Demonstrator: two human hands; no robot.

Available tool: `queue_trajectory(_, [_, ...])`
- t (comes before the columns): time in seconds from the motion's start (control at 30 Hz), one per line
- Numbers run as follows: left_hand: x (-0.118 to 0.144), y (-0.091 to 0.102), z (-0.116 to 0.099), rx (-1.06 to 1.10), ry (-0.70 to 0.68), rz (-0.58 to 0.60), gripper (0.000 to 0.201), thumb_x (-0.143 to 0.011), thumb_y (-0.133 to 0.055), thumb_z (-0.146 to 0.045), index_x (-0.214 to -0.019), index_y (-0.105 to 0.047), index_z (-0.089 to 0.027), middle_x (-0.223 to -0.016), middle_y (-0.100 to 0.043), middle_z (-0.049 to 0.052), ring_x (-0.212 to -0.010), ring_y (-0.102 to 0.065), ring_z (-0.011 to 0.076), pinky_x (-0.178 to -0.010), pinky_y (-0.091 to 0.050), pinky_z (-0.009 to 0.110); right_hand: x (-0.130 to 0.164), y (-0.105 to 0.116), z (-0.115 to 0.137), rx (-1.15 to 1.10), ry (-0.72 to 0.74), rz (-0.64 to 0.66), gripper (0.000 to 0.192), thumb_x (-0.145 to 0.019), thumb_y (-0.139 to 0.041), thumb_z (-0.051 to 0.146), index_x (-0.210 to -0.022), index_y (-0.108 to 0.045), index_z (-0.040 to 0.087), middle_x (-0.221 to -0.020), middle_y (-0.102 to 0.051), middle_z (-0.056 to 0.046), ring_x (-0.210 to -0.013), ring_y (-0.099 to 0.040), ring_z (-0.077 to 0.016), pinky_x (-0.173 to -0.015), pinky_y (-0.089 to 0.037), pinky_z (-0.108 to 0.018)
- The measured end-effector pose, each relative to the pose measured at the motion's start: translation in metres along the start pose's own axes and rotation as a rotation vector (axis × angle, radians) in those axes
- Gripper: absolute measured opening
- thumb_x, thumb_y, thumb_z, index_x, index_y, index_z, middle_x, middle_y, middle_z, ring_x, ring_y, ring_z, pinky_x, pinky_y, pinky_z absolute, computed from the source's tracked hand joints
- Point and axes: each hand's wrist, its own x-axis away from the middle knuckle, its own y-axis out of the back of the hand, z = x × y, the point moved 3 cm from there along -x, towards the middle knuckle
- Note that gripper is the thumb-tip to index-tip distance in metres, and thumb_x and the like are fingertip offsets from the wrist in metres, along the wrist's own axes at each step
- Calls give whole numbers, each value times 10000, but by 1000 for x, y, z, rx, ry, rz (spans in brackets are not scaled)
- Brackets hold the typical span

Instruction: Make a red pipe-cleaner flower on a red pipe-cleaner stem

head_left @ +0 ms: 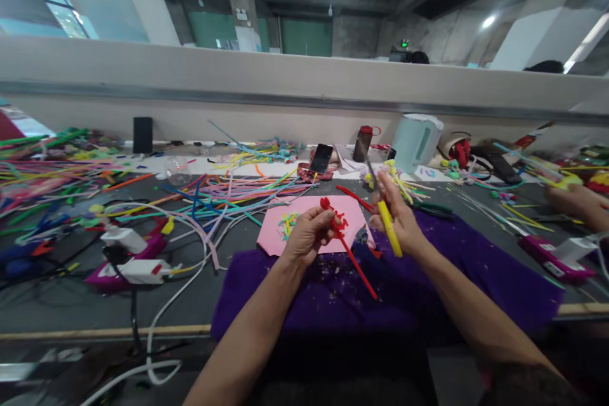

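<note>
Between the fingers of my left hand (pixel 311 233) is a twisted red pipe cleaner figure (pixel 339 222), its long straight end slanting down to the right. My right hand (pixel 397 219) grips scissors with yellow handles (pixel 390 229); their blades point up and away, blurred, so I cannot tell how far apart they stand. Both hands are above a pink sheet (pixel 272 228) that carries a small pile of yellow and green clippings (pixel 287 224). Another red pipe cleaner piece (pixel 354 196) lies at the sheet's upper edge. A purple cloth (pixel 266 292) spreads beneath, dotted with scraps.
Many coloured pipe cleaners (pixel 247 193) cover the left of the table. Power strips (pixel 157 247) with white cables lie left and right. Behind are a phone (pixel 321 158), a dark bottle (pixel 363 143) and a pale green jug (pixel 416 141). Another person's hand (pixel 578 203) is at far right.
</note>
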Motion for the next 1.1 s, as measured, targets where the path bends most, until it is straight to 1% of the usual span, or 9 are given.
queue_trajectory(0.1, [3,1,-1,14,3,24,253,-607,-705,-326,-690,-566,-132,-606,-620,5,-391,-476,44,-343,-247,155,4,-15,21,-31,14,56,672,-723,-568,280,-1326,-272,248,-960,-509,-38,-731,-499,-158,-697,-441,-300])
queue_trajectory(0.23, [8,-3,-2,-9,-10,98,234,-645,-679,-331,-658,-553,-134,-559,-587,-8,-392,-456,44,-364,-232,164,16,-25,28,-34,5,119,651,-643,-634,236,-1234,-361,252,-895,-495,-12,-721,-476,-145,-685,-430,-277])
queue_trajectory(0.3, [9,-5,-1,-10,-16,111,226,-654,-674,-328,-662,-546,-142,-561,-586,-10,-390,-442,41,-375,-232,166,20,-27,28,-27,8,118,642,-622,-645,229,-1205,-376,247,-892,-496,-11,-706,-471,-140,-672,-428,-274])
queue_trajectory(0.43, [10,-8,1,-10,-51,140,253,-623,-695,-358,-681,-569,-146,-547,-574,-8,-401,-427,47,-390,-246,178,23,-30,28,15,56,127,643,-605,-659,237,-1193,-396,244,-885,-505,-13,-681,-458,-138,-636,-416,-270])
queue_trajectory(0.67, [10,-6,5,-13,-46,164,268,-611,-700,-381,-704,-603,-149,-546,-555,-6,-429,-420,61,-420,-265,194,26,-32,31,65,120,93,644,-586,-687,299,-1174,-430,243,-870,-510,-27,-700,-465,-162,-639,-406,-290])
queue_trajectory(0.8, [11,-7,4,6,-77,191,236,-641,-683,-359,-714,-599,-151,-532,-532,-12,-433,-413,62,-421,-255,193,27,-32,31,72,146,79,639,-605,-669,272,-1192,-417,240,-876,-500,-30,-693,-457,-158,-628,-408,-285])
queue_trajectory(0.93, [11,-8,3,34,-118,222,181,-690,-647,-317,-699,-580,-150,-481,-473,-32,-413,-374,53,-420,-232,193,28,-32,31,55,159,63,635,-611,-662,260,-1194,-412,245,-860,-495,-28,-701,-457,-162,-625,-416,-285])
queue_trajectory(1.1, [12,-8,1,23,-124,255,201,-681,-649,-327,-677,-572,-141,-469,-458,-32,-405,-364,53,-421,-231,197,28,-32,28,55,159,48,630,-609,-677,280,-1185,-424,237,-837,-488,-22,-673,-444,-151,-594,-411,-274])
